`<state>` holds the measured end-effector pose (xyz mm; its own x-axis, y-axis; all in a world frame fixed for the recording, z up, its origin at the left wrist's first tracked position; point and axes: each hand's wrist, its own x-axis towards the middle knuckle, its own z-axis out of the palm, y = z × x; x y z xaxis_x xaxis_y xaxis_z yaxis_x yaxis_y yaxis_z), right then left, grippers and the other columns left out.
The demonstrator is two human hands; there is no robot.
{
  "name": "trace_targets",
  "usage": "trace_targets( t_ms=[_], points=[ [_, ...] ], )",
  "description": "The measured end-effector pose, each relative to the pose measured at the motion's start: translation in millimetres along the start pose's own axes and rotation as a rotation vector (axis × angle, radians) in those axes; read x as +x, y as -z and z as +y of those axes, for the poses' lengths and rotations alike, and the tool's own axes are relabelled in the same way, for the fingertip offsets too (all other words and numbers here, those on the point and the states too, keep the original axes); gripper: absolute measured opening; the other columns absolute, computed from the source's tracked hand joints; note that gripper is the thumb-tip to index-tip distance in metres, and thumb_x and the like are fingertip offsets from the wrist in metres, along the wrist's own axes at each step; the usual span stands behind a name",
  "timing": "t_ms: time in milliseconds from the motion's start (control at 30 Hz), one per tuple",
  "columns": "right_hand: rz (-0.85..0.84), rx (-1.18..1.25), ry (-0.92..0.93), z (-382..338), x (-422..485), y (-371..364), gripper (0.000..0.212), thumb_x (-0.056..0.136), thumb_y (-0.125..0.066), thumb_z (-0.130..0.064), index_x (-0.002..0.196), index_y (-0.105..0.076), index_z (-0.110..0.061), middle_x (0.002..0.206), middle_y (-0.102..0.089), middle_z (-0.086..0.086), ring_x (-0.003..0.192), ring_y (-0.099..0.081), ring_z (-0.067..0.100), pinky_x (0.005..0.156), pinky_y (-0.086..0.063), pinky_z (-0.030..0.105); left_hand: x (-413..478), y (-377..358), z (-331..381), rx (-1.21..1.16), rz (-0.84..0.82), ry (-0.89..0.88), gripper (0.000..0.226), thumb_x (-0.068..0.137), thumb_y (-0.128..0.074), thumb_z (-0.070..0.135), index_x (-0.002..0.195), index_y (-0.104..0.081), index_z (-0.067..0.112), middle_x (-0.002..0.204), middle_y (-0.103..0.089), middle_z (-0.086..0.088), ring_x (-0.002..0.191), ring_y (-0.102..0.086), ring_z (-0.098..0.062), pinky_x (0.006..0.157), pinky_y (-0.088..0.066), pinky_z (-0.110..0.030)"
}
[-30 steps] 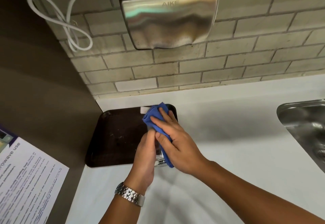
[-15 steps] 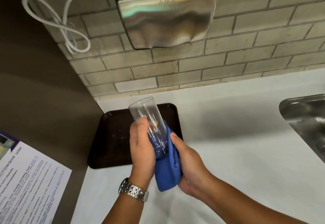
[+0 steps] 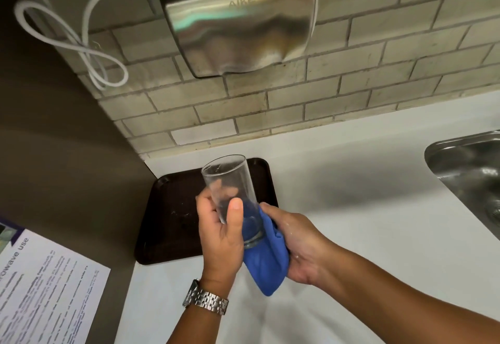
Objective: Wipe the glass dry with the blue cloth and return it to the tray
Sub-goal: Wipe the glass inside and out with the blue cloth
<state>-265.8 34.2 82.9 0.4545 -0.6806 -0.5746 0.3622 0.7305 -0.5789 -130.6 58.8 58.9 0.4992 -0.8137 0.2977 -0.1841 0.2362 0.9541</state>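
Note:
A clear tall glass (image 3: 230, 181) is held tilted above the counter, mouth pointing up and away from me. My left hand (image 3: 219, 235) grips its lower half, thumb across the front. My right hand (image 3: 295, 246) holds the blue cloth (image 3: 266, 265) bunched against the base and right side of the glass. Behind and to the left of both hands, the dark brown tray (image 3: 167, 214) lies in the counter's corner with nothing visible on it.
A steel hand dryer (image 3: 238, 19) hangs on the tiled wall above, a looped white cable (image 3: 81, 46) beside it. A steel sink (image 3: 470, 170) sits at the right edge. A printed notice (image 3: 40, 289) is on the brown side wall at left. White counter (image 3: 351, 181) spreads between tray and sink.
A second ago the cloth covered the top of the glass over the tray. The cloth has since slid down to the base, and the glass is lifted and its mouth is bare.

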Motion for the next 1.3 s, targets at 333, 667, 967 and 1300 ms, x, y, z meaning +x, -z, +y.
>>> trace_targets(
  t_ms=[333, 667, 967, 1300],
  points=[
    [-0.013, -0.431, 0.368, 15, 6, 2, 0.035, 0.116, -0.042, -0.04, 0.143, -0.064, -0.039, 0.132, -0.079, -0.007, 0.122, -0.075, 0.012, 0.117, -0.052, 0.039, -9, -1, -9, -0.059, 0.031, 0.268, 0.051, 0.092, -0.055, 0.069, 0.122, -0.07, 0.031, 0.105, -0.082, 0.025, 0.097, -0.079, 0.002, 0.077, -0.059, -0.012],
    [-0.119, -0.727, 0.636, 19, 13, 21, 0.055, 0.115, -0.04, -0.04, 0.167, -0.024, -0.046, 0.162, -0.051, -0.022, 0.147, -0.053, 0.002, 0.126, -0.042, 0.038, -7, -6, 1, -0.122, -0.043, 0.64, 0.084, 0.081, -0.057, 0.085, 0.136, -0.077, 0.024, 0.136, -0.081, -0.011, 0.124, -0.08, -0.029, 0.111, -0.061, -0.057],
    [-0.079, -0.897, 0.799, 11, 20, 27, 0.053, 0.116, -0.038, -0.038, 0.167, -0.025, -0.047, 0.167, -0.041, -0.026, 0.153, -0.039, -0.006, 0.128, -0.034, 0.024, -9, -9, 12, -0.012, -0.077, 0.538, 0.091, 0.065, -0.064, 0.106, 0.126, -0.062, 0.039, 0.118, -0.084, 0.003, 0.112, -0.08, -0.015, 0.089, -0.058, -0.032],
    [-0.209, -0.613, 0.562, -2, 24, 17, 0.051, 0.115, -0.044, -0.037, 0.161, -0.033, -0.056, 0.148, -0.067, -0.019, 0.134, -0.068, 0.009, 0.109, -0.056, 0.026, -5, -13, 14, -0.268, -0.057, 0.724, 0.099, 0.071, -0.081, 0.089, 0.143, -0.072, 0.021, 0.128, -0.087, -0.012, 0.112, -0.087, -0.029, 0.086, -0.072, -0.044]
  ],
)
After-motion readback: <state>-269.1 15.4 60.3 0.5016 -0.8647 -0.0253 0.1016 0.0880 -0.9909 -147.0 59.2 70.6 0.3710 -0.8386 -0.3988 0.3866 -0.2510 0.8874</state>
